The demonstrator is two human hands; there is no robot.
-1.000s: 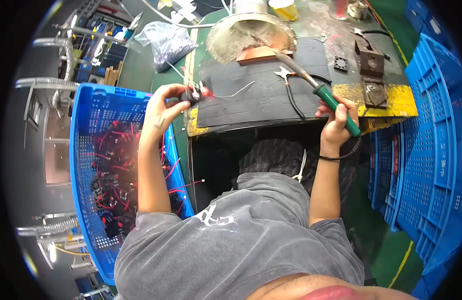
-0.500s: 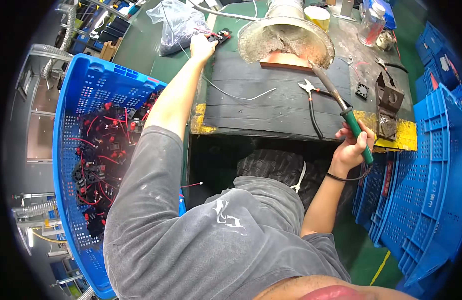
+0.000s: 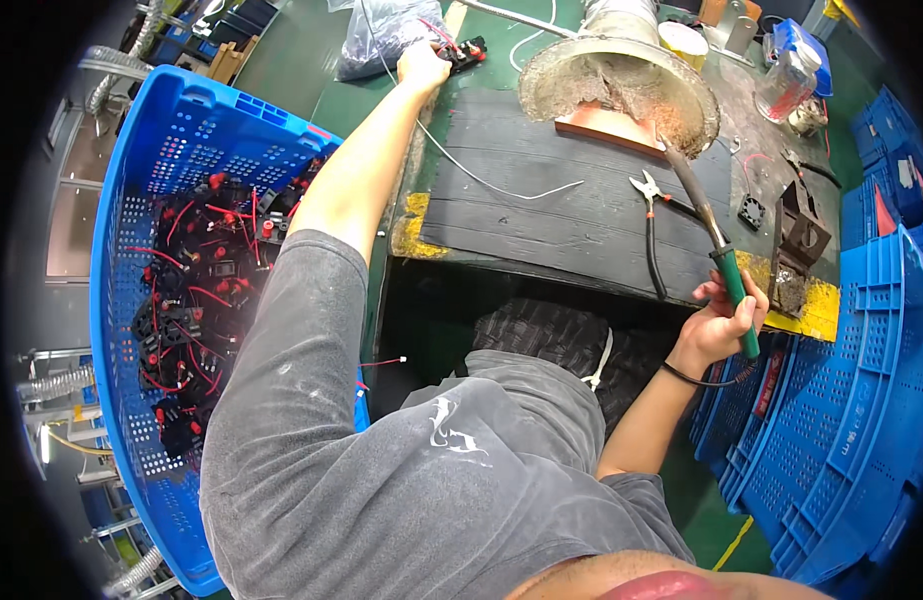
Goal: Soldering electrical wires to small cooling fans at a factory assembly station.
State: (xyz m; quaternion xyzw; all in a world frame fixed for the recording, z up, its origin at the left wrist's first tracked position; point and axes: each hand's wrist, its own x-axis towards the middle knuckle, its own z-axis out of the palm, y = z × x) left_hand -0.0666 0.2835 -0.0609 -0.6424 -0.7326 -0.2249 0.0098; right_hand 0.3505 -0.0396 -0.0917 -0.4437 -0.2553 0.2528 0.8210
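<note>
Soldering iron [image 3: 722,256] slants over bench [image 3: 733,105], right front, tip pointing away and left, near orange-brown block [image 3: 606,125]; dull metal shaft, green handle. Right grip [image 3: 716,332] wrapped round handle. Left grip [image 3: 424,68] clamped on black part [image 3: 468,54], red bits, beside plastic bag [image 3: 386,40].

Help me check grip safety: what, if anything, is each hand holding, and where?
The right hand holds a soldering iron by its green handle; the left hand holds a black-and-red part by one end, exact contact hidden.
</note>
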